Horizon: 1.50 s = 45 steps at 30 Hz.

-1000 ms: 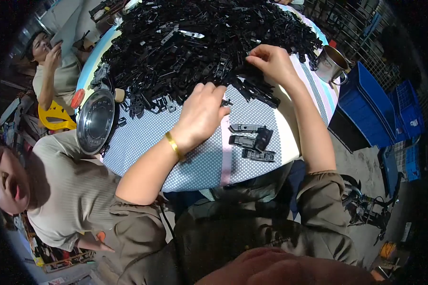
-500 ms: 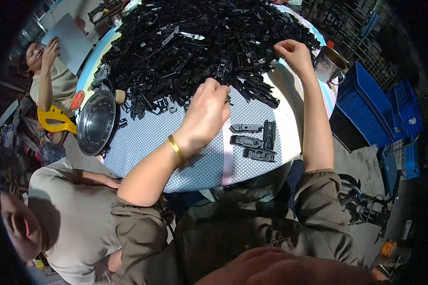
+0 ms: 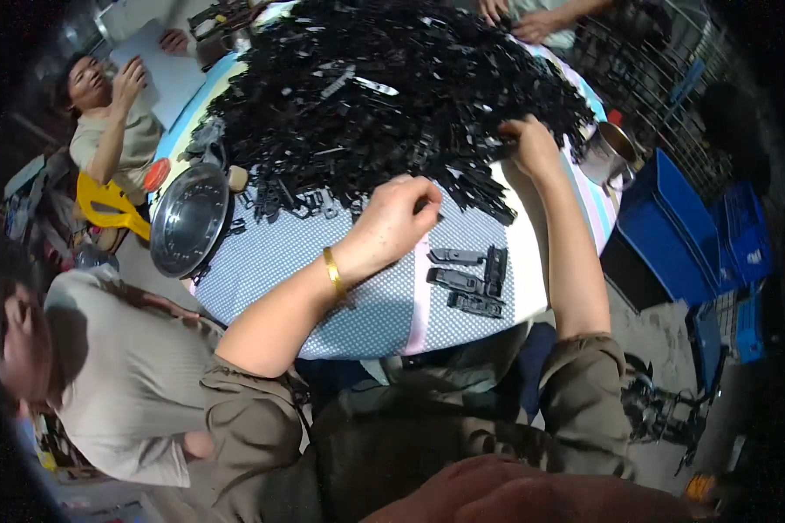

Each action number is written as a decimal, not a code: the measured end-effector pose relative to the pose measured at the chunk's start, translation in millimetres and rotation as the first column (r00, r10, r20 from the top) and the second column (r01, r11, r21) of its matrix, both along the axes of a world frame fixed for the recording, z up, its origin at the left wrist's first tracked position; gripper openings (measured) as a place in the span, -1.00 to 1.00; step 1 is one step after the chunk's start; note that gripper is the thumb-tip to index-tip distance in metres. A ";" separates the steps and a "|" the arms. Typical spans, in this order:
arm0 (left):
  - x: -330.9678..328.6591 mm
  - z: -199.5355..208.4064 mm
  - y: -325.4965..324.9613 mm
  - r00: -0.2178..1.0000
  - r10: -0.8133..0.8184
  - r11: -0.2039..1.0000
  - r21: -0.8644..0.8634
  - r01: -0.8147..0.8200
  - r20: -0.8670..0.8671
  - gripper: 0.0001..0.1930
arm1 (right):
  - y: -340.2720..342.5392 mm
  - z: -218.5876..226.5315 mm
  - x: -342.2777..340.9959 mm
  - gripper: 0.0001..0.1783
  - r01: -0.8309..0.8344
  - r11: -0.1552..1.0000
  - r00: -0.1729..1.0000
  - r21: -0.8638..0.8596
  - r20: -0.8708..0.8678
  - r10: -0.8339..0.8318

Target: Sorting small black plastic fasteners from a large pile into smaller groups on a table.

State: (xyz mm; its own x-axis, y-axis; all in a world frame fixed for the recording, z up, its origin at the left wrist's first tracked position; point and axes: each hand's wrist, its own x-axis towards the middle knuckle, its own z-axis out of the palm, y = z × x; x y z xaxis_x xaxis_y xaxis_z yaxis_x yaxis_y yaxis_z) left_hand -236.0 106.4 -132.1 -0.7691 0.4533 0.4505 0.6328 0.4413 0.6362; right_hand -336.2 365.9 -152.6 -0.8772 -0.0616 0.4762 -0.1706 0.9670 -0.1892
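A large heap of small black plastic parts (image 3: 366, 105) covers the far part of the table. My left hand (image 3: 394, 220), with a gold bracelet at its wrist, hangs over the heap's near edge. Its fingers are curled in toward the thumb, and whatever they hold is hidden. My right hand (image 3: 534, 150) reaches to the heap's right side, fingers bent together against the black parts; I cannot make out what is between them. Near me lies a small group of longer black parts (image 3: 467, 281), three roughly side by side and one set across their right ends.
On the table's left stands a steel bowl (image 3: 190, 220); a steel mug (image 3: 608, 155) stands on the right. Blue crates (image 3: 672, 231) are beside the table at right. One person sits close at left, another (image 3: 113, 131) farther back, and another person's hands (image 3: 532, 24) are across the heap.
My right hand has come down onto the heap's right side, its fingers bending. My left hand has turned slightly, still curled. The view has shifted, bringing the far person's hands into sight.
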 end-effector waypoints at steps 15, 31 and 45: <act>6.9 2.6 2.4 0.995 -0.022 0.999 -0.038 0.026 0.095 -0.83 | 30.3 -16.5 -17.9 -0.72 0.165 0.985 0.985 -0.045 -0.041 -0.167; 5.5 -5.5 1.9 0.999 -0.031 0.997 -0.077 0.029 -0.021 -0.85 | 22.1 4.1 1.8 -0.76 0.320 0.947 0.937 0.015 0.145 -0.318; 8.6 1.3 3.1 0.999 -0.022 0.994 -0.109 0.027 0.046 -0.83 | 41.1 -0.2 -15.1 -0.74 0.201 0.891 0.956 -0.406 -0.119 -0.269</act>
State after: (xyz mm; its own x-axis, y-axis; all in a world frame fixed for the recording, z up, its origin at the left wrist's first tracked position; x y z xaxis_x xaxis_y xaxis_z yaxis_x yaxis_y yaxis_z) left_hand -227.4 109.5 -130.7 -0.7752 0.5171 0.3629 0.6166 0.4946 0.6125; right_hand -351.3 407.0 -152.8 -0.7479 0.3549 0.5610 -0.0099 0.8390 -0.5440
